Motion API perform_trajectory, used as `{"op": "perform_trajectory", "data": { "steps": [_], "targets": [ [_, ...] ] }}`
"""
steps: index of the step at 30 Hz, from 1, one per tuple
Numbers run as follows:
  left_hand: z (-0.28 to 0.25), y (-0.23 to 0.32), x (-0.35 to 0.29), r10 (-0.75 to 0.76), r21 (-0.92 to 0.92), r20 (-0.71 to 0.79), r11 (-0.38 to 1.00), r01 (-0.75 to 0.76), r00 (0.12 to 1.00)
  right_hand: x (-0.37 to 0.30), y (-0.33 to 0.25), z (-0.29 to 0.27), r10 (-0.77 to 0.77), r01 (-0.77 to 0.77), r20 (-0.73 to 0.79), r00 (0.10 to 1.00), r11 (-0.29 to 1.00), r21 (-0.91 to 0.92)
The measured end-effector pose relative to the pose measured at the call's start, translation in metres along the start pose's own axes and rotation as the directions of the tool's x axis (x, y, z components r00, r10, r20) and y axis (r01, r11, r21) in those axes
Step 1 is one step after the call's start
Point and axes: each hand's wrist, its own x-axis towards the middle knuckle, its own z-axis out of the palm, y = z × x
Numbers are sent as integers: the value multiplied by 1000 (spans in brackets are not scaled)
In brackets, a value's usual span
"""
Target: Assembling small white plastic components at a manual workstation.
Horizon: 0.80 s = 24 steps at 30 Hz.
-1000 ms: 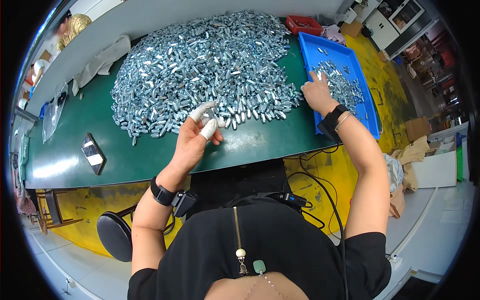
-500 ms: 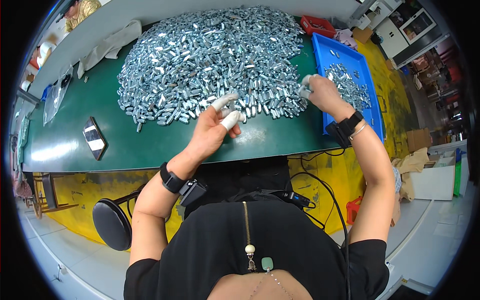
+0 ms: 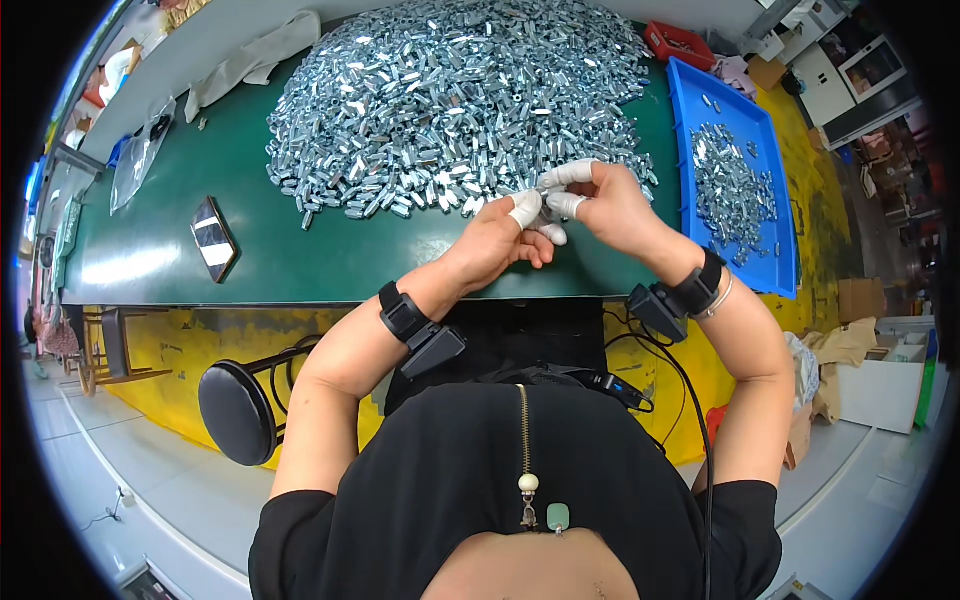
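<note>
A large heap of small silvery hex-shaped metal pieces [image 3: 450, 110], like long coupling nuts, covers the far side of the green table [image 3: 330, 255]. In front of its near edge my two hands meet, fingertips together. White finger covers sit on several fingers of both. My left hand [image 3: 497, 240] is closed in a pinch, thumb up and other fingers curled beneath. From the right, my right hand [image 3: 617, 208] pinches at the same spot with thumb and forefinger. What lies between the fingertips is too small and hidden to make out.
On the right stands a blue tray [image 3: 787, 262] with a smaller spread of the same pieces. Behind it is a red bin [image 3: 680, 45]. A phone [image 3: 213, 240], a clear plastic bag [image 3: 140, 170] and a pale cloth [image 3: 250, 62] lie on the left. A black stool [image 3: 237, 412] stands below.
My right hand has come left from beside the blue tray to meet my left hand. My left hand has shifted slightly right. The whole view has also shifted a little.
</note>
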Motion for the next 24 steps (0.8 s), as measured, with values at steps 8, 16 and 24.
{"op": "perform_trajectory", "data": {
  "steps": [8, 16, 24],
  "targets": [
    [10, 10, -13, 151, -39, 135, 988, -147, 979, -29, -32, 1, -289, 276, -16, 957, 928, -250],
    [25, 21, -25, 346, 271, 67, 896, -351, 936, -36, -45, -3, -408, 386, 10, 913, 856, -343],
    [31, 21, -30, 403, 351, 49, 850, -394, 914, -38, -39, 2, -452, 413, -70, 889, 860, -301]
  ]
}}
